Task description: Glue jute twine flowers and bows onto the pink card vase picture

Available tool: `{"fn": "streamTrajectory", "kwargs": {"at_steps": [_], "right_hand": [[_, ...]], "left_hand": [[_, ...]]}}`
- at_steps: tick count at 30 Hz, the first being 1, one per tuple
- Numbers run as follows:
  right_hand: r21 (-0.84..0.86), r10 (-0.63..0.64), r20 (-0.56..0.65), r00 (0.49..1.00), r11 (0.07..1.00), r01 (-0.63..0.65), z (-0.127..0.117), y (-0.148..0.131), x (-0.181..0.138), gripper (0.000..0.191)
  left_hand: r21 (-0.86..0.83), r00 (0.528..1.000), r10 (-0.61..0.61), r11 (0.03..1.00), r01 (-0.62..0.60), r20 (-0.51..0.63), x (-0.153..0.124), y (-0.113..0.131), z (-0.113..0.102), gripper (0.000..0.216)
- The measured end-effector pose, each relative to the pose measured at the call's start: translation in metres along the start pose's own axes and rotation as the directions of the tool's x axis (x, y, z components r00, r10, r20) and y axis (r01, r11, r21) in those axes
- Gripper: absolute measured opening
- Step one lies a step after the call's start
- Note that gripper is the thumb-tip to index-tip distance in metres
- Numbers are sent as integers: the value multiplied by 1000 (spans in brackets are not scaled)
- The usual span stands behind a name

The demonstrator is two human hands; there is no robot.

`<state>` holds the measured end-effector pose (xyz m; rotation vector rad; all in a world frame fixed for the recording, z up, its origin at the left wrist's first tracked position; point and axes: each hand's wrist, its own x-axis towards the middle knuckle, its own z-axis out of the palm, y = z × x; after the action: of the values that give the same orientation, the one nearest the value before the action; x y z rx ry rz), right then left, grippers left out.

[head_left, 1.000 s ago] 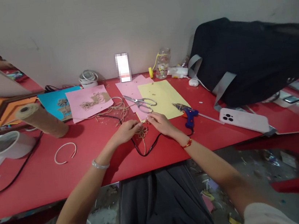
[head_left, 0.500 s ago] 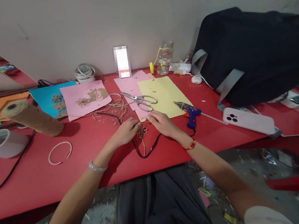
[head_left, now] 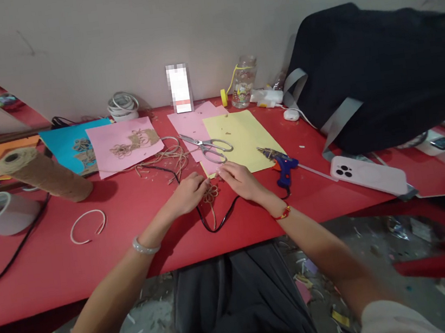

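Pinching looped, fibrous jute flower (head_left: 211,194) on glossy red table (head_left: 130,211).

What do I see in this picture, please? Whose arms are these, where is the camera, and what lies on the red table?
There is no machine here. A person works with two bare hands, and the camera sits on that person's head, looking forward and down. The left hand and the right hand hold a small twine flower on the table. Around it lie scissors, yellow paper, a blue glue gun, a twine spool, a phone and a black bag.
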<state>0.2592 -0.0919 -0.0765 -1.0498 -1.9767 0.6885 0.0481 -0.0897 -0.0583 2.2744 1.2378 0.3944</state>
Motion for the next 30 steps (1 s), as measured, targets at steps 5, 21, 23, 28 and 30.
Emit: {"fn": "streamTrajectory", "kwargs": {"at_steps": [5, 21, 23, 28, 30], "right_hand": [[-9, -1, 6, 1000, 1000, 1, 1, 2, 0, 38], [-12, 0, 3, 1000, 1000, 0, 0, 0, 0, 39], [-15, 5, 1, 1000, 1000, -5, 0, 0, 0, 40], [-22, -1, 4, 1000, 1000, 1, -1, 1, 0, 40], [-23, -8, -2, 1000, 1000, 8, 0, 1, 0, 41]], "left_hand": [[7, 1000, -8, 1000, 8, -10, 0, 1, 1, 38], [-162, 1000, 29, 986, -30, -8, -2, -2, -4, 41], [-136, 999, 30, 990, -31, -11, -3, -4, -5, 41], [-1, 995, 102, 995, -102, 17, -4, -4, -3, 44], [-14, 993, 112, 994, -112, 41, -4, -5, -3, 46]]}}
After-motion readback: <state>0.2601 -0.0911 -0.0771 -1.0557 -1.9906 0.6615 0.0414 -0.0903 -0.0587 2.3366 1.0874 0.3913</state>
